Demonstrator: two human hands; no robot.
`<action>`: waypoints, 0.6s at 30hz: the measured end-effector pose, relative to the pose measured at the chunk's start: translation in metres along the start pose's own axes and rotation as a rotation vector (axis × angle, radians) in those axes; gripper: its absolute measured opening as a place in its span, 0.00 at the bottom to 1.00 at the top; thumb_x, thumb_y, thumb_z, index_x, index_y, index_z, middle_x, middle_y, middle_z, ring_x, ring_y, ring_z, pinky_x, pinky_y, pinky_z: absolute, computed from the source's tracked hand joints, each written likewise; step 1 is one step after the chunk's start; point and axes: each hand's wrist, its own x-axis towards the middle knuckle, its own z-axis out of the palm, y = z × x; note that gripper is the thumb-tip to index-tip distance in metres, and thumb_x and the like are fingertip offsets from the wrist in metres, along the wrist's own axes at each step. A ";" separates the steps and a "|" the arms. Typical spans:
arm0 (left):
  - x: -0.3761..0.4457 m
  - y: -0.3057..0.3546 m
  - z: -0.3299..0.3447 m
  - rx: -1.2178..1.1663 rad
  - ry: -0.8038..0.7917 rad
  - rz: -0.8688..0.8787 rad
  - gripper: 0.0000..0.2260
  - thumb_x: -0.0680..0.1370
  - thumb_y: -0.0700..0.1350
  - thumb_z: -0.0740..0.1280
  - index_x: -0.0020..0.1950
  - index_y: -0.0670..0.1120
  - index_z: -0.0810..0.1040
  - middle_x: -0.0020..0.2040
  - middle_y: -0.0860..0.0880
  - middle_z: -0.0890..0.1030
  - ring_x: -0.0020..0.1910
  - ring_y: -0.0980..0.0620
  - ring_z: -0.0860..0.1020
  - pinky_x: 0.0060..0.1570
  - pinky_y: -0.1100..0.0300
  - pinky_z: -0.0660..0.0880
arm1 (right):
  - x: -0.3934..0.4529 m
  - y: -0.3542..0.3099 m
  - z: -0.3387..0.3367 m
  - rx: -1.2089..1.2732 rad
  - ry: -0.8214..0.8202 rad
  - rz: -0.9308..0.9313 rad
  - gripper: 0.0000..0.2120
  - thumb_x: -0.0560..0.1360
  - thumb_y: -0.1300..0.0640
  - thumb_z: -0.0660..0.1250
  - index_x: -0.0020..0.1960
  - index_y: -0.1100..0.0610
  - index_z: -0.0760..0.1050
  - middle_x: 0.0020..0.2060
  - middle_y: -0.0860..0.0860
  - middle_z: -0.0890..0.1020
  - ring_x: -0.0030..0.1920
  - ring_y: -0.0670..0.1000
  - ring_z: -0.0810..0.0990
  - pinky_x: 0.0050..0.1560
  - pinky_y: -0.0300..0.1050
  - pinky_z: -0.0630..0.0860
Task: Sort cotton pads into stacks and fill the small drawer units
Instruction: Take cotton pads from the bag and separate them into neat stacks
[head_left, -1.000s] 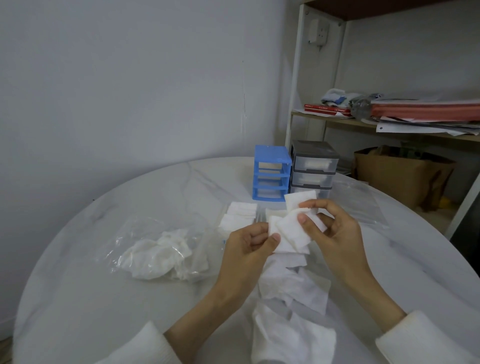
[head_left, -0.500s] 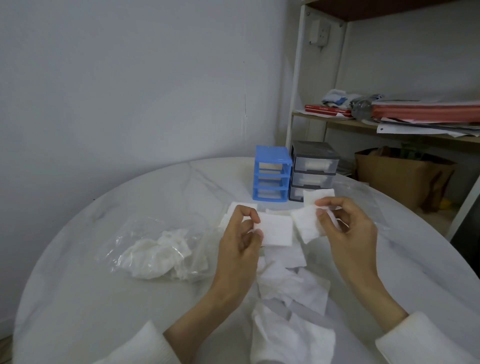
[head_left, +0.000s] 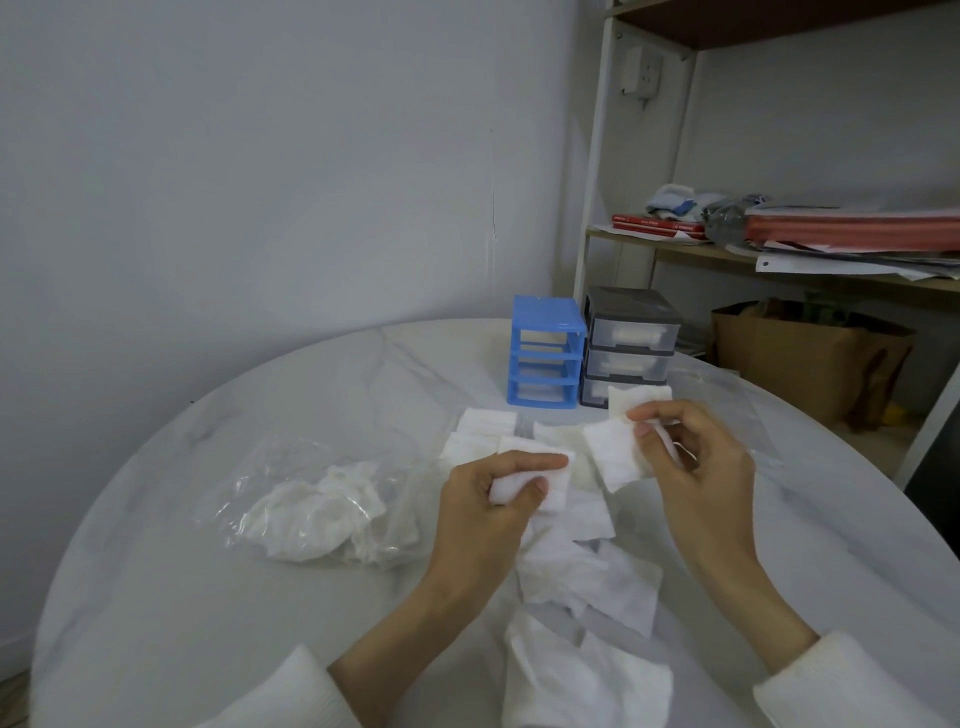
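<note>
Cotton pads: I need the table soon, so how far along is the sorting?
Done: small stacks lie squared near the blue drawer unit; the grey drawer unit shows white fill in its upper drawers. In hand: the left hand and right hand each pinch pads. Left: loose pads and a bag of pads.

Left hand is pinching one cotton pad between thumb and forefinger; right hand is holding a second pad in a fingertip grip, with a third pad showing above its fingers. Loose pads are lying on the round marble counter below the hands, with a clear bag of pads sitting to their left. A blue drawer unit and a grey drawer unit are standing side by side at the far edge.
</note>
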 end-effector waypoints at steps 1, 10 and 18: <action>0.000 0.000 0.000 0.003 -0.010 -0.009 0.15 0.74 0.32 0.66 0.46 0.52 0.84 0.48 0.58 0.84 0.50 0.63 0.79 0.48 0.73 0.72 | 0.000 -0.001 0.000 0.013 -0.004 0.002 0.09 0.75 0.66 0.65 0.45 0.52 0.78 0.46 0.48 0.80 0.47 0.38 0.76 0.47 0.27 0.72; 0.001 -0.007 0.003 -0.087 -0.078 -0.085 0.21 0.78 0.31 0.60 0.60 0.55 0.76 0.64 0.52 0.76 0.63 0.53 0.74 0.61 0.58 0.74 | -0.004 -0.010 0.002 0.253 -0.112 0.088 0.12 0.72 0.70 0.67 0.45 0.53 0.78 0.50 0.53 0.80 0.43 0.40 0.77 0.44 0.29 0.73; -0.001 0.000 0.008 -0.295 -0.109 -0.185 0.21 0.80 0.30 0.54 0.61 0.53 0.73 0.64 0.49 0.75 0.61 0.52 0.76 0.52 0.65 0.77 | -0.010 -0.007 0.006 0.284 -0.271 0.160 0.16 0.69 0.70 0.71 0.52 0.56 0.77 0.57 0.54 0.78 0.48 0.51 0.81 0.38 0.36 0.79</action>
